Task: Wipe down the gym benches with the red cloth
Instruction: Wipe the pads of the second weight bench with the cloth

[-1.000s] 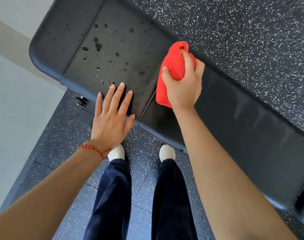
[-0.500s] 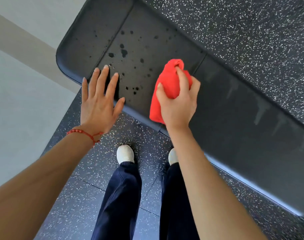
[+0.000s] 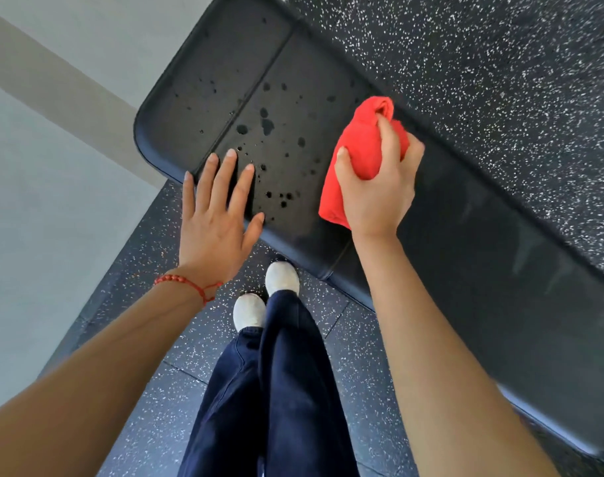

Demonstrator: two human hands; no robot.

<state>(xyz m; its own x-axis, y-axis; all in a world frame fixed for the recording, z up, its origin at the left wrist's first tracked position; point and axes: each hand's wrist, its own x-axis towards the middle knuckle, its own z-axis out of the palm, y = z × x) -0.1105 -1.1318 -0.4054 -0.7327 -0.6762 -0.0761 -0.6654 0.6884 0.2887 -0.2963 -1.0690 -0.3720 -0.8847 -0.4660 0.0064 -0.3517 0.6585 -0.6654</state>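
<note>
A long black padded gym bench [image 3: 493, 242] runs diagonally from upper left to lower right. Its left section carries several dark wet droplets [image 3: 266, 125]. My right hand [image 3: 376, 197] grips a bunched red cloth [image 3: 359, 146] and presses it onto the pad just right of the droplets. My left hand [image 3: 214, 222] lies flat with straight, spread fingers on the bench's near edge, left of the cloth. A red bead bracelet sits on that wrist.
The floor [image 3: 483, 70] is black rubber with white speckles. A grey and beige wall [image 3: 53, 98] borders the bench's left end. My legs in dark trousers and white shoes [image 3: 280, 277] stand close to the bench's near side.
My view shifted left along the bench, so its rounded end sits further right in frame. The cloth hand moved toward the bench's far edge. My left hand stays flat on the near edge.
</note>
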